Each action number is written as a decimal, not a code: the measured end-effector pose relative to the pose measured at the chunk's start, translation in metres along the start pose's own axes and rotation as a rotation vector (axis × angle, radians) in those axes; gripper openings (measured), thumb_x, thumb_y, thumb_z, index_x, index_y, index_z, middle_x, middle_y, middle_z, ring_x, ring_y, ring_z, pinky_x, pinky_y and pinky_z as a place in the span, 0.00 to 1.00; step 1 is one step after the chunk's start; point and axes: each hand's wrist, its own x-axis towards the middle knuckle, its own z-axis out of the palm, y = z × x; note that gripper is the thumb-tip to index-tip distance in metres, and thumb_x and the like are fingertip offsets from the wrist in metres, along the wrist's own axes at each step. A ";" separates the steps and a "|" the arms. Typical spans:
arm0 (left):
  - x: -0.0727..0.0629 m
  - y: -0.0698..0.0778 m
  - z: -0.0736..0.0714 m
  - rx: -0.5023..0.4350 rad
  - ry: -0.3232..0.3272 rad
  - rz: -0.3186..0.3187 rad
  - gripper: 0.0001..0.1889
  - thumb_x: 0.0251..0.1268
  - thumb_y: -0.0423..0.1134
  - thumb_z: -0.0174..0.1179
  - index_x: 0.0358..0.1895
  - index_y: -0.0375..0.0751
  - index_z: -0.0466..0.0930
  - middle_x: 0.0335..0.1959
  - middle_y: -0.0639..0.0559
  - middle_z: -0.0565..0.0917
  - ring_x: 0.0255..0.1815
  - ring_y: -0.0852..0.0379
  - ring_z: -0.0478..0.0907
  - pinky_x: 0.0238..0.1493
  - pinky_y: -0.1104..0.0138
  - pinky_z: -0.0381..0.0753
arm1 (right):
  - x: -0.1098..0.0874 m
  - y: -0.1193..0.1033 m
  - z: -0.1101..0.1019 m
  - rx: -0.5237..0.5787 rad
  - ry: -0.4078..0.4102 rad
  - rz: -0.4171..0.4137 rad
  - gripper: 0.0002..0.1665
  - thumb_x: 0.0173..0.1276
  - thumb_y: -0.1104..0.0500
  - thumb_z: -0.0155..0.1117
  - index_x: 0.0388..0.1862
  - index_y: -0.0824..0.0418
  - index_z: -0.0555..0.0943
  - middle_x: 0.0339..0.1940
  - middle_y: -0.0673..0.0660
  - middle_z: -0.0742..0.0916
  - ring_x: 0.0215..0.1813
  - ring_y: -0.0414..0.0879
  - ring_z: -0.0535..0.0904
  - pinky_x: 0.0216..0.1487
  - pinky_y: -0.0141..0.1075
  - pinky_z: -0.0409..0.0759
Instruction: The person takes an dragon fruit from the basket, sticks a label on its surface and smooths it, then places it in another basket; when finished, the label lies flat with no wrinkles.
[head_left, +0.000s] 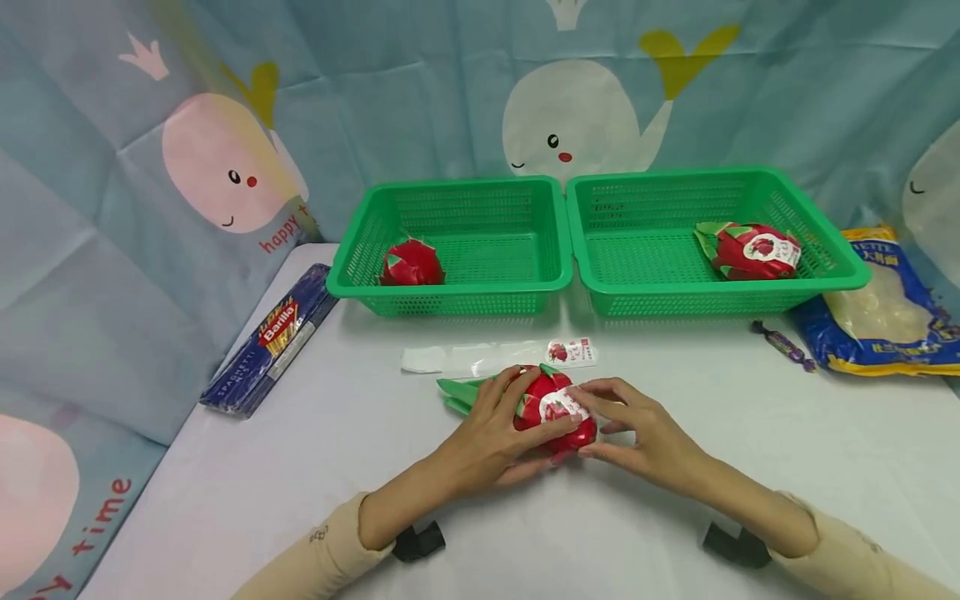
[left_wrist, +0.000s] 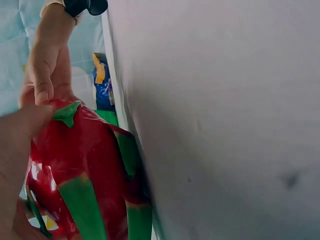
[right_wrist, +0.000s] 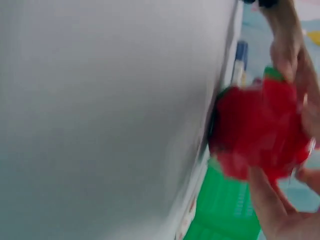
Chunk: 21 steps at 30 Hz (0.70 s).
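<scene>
A red dragon fruit [head_left: 531,385] with green scales lies on the white table in front of me. My left hand [head_left: 483,437] grips it from the left, fingers over its top and thumb along the near side. At its right end is my right hand [head_left: 645,433], its curved fingers and thumb around that end, fingertips right at the white label [head_left: 558,406] on the skin. In the left wrist view the dragon fruit [left_wrist: 85,155] shows its green-tipped scales. It is blurred in the right wrist view, where fingers [right_wrist: 265,200] of the right hand touch it.
Behind the fruit lies a clear strip [head_left: 480,360] with a printed label. Two green baskets [head_left: 450,290] [head_left: 720,287] stand at the back, each with a dragon fruit [head_left: 412,263] [head_left: 750,250]. A Barilla spaghetti pack [head_left: 270,342] is left; a wrapped candy [head_left: 783,344] and a blue bag [head_left: 877,317] are right.
</scene>
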 end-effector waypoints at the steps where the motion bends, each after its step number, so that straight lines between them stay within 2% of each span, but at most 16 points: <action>1: 0.000 0.000 0.000 -0.012 -0.008 -0.015 0.35 0.49 0.58 0.64 0.64 0.61 0.65 0.64 0.36 0.62 0.65 0.40 0.58 0.60 0.51 0.66 | 0.001 0.001 0.000 0.008 -0.022 0.028 0.42 0.46 0.59 0.76 0.63 0.58 0.71 0.50 0.53 0.76 0.52 0.39 0.74 0.40 0.29 0.82; 4: 0.000 0.000 -0.001 -0.040 -0.026 -0.054 0.42 0.44 0.58 0.66 0.66 0.54 0.61 0.65 0.40 0.62 0.66 0.41 0.57 0.61 0.52 0.66 | 0.004 0.005 -0.001 -0.011 -0.034 0.082 0.43 0.45 0.55 0.77 0.62 0.60 0.72 0.46 0.50 0.77 0.47 0.37 0.76 0.40 0.32 0.82; 6: 0.000 0.000 -0.001 -0.049 -0.025 -0.077 0.46 0.43 0.58 0.67 0.67 0.47 0.58 0.65 0.41 0.62 0.66 0.42 0.57 0.62 0.52 0.67 | 0.003 0.005 -0.001 -0.021 -0.014 0.079 0.40 0.44 0.54 0.77 0.59 0.62 0.75 0.46 0.51 0.80 0.45 0.39 0.79 0.39 0.30 0.82; 9: -0.002 0.001 -0.001 -0.052 -0.025 -0.093 0.47 0.43 0.58 0.68 0.67 0.41 0.58 0.65 0.41 0.63 0.66 0.42 0.59 0.62 0.51 0.66 | 0.000 0.003 0.000 -0.113 0.047 -0.013 0.35 0.45 0.52 0.75 0.54 0.63 0.78 0.45 0.54 0.85 0.42 0.44 0.83 0.36 0.26 0.81; 11: -0.004 0.001 -0.001 -0.049 -0.026 -0.093 0.48 0.43 0.59 0.68 0.67 0.40 0.58 0.65 0.41 0.63 0.66 0.42 0.59 0.63 0.51 0.66 | -0.002 0.001 0.001 -0.236 0.095 -0.120 0.32 0.50 0.47 0.72 0.51 0.63 0.80 0.43 0.56 0.87 0.40 0.45 0.85 0.33 0.26 0.81; 14: -0.006 0.002 0.000 -0.030 -0.029 -0.061 0.44 0.46 0.59 0.67 0.67 0.49 0.60 0.66 0.38 0.61 0.66 0.40 0.58 0.62 0.51 0.66 | -0.004 -0.003 0.003 -0.441 0.177 -0.285 0.29 0.59 0.41 0.62 0.47 0.64 0.82 0.38 0.57 0.88 0.33 0.45 0.86 0.27 0.28 0.80; 16: -0.007 0.003 0.000 -0.004 -0.022 -0.025 0.39 0.48 0.59 0.65 0.66 0.56 0.63 0.66 0.35 0.60 0.66 0.38 0.58 0.61 0.50 0.66 | -0.005 -0.005 0.004 -0.527 0.214 -0.360 0.29 0.64 0.40 0.55 0.44 0.64 0.83 0.36 0.56 0.88 0.28 0.44 0.85 0.23 0.29 0.79; 18: -0.007 0.003 0.000 0.020 -0.014 0.011 0.34 0.51 0.59 0.63 0.64 0.63 0.65 0.65 0.33 0.60 0.65 0.37 0.58 0.61 0.49 0.66 | -0.004 -0.006 0.004 -0.546 0.225 -0.384 0.28 0.65 0.40 0.53 0.44 0.63 0.83 0.35 0.55 0.88 0.27 0.43 0.85 0.21 0.29 0.78; 21: -0.007 0.002 0.000 0.046 -0.005 0.046 0.32 0.52 0.59 0.62 0.63 0.66 0.66 0.65 0.32 0.61 0.65 0.36 0.58 0.60 0.48 0.66 | -0.004 -0.004 0.004 -0.491 0.179 -0.345 0.29 0.64 0.40 0.56 0.49 0.62 0.81 0.37 0.52 0.86 0.28 0.40 0.83 0.23 0.26 0.77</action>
